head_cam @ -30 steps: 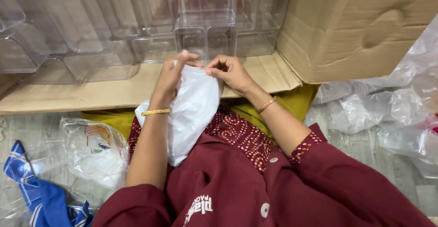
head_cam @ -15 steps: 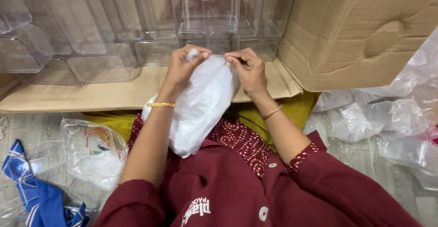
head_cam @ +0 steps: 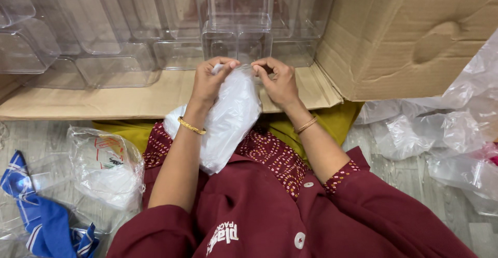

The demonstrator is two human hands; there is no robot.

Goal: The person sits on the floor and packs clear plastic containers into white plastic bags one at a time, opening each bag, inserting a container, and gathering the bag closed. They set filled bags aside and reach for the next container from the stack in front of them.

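Currently: bag mouth being worked

Left hand (head_cam: 210,79) and right hand (head_cam: 277,79) both pinch the top of the white bag (head_cam: 228,118), held over the lap before clear boxes (head_cam: 236,30). Next move likely needs steady, even grip.

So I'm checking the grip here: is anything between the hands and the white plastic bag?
Nothing visible is. The left hand and the right hand both pinch the top of the white plastic bag directly, above the lap. The clear plastic boxes stand behind it, apart.
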